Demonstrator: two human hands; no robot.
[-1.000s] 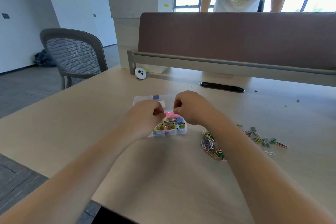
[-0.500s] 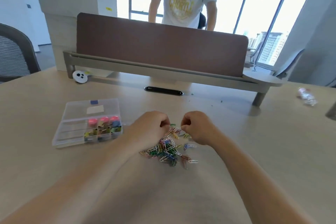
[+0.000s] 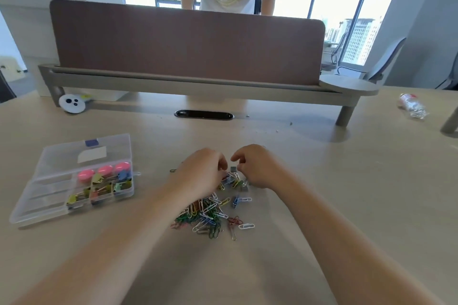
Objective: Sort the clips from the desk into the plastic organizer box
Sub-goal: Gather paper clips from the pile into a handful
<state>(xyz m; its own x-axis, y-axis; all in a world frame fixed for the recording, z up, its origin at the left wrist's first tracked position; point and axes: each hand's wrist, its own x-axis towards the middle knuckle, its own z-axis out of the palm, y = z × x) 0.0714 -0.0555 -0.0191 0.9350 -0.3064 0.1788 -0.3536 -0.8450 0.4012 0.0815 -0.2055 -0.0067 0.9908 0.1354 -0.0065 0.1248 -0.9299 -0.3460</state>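
Observation:
A pile of coloured paper clips (image 3: 210, 215) lies on the desk in front of me, with a few small binder clips (image 3: 244, 188) at its far edge. My left hand (image 3: 200, 173) and my right hand (image 3: 257, 168) hover over that far edge with curled fingers, their tips close together around a grey binder clip (image 3: 233, 169). Whether either hand grips a clip is hidden by the fingers. The clear plastic organizer box (image 3: 29, 214) sits open to the left, apart from both hands. Its near-right compartments hold binder clips and pink round pieces.
A brown divider screen (image 3: 186, 39) on a grey rail crosses the desk's far side, with a person standing behind it. A black cable grommet (image 3: 203, 115), a white round object (image 3: 72, 103) and a crumpled plastic bottle (image 3: 412, 107) lie on the desk.
Both hands moved from above the organizer box rightward to the paper clip pile. Over the last half second they stayed at the pile's far edge, fingers loosening slightly.

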